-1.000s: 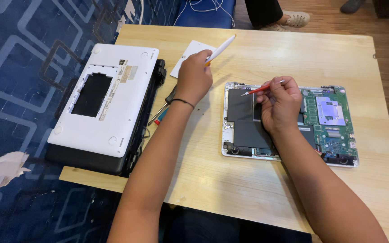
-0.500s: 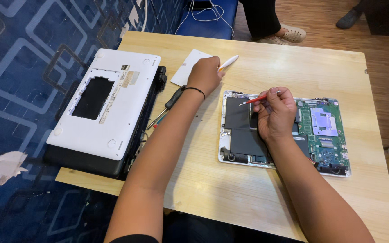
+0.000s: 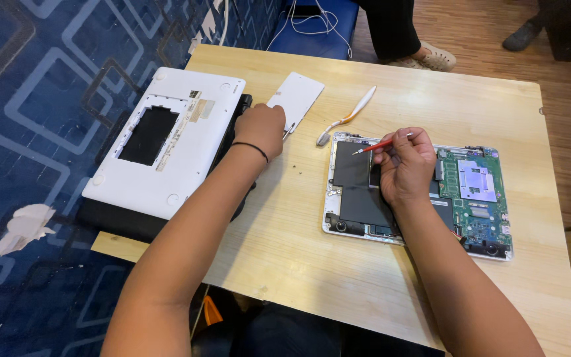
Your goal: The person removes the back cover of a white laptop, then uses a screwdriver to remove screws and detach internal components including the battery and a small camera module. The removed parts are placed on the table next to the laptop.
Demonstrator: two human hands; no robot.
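My right hand (image 3: 404, 165) grips a thin red tool (image 3: 373, 146) with its tip over the black battery (image 3: 355, 178) of an open white laptop base (image 3: 330, 198). The green circuit board (image 3: 480, 198) lies bare to the right of that hand. My left hand (image 3: 262, 129) is curled at the near corner of a small white panel (image 3: 297, 98). A thin metal tip (image 3: 289, 131) sticks out beside its fingers. A white brush-like tool (image 3: 349, 117) lies loose on the wooden table (image 3: 299, 264) between the panel and the laptop base.
A white laptop bottom cover (image 3: 166, 152) with a rectangular cut-out rests on a black case (image 3: 120, 221) at the table's left edge. Another person's shoe (image 3: 431, 56) and a blue seat with white cables (image 3: 318, 26) are beyond the far edge. Blue patterned carpet lies left.
My left hand has let go of the white brush-like tool, which now lies on the table, and has drawn back to the white panel's corner. My right hand stays over the battery.
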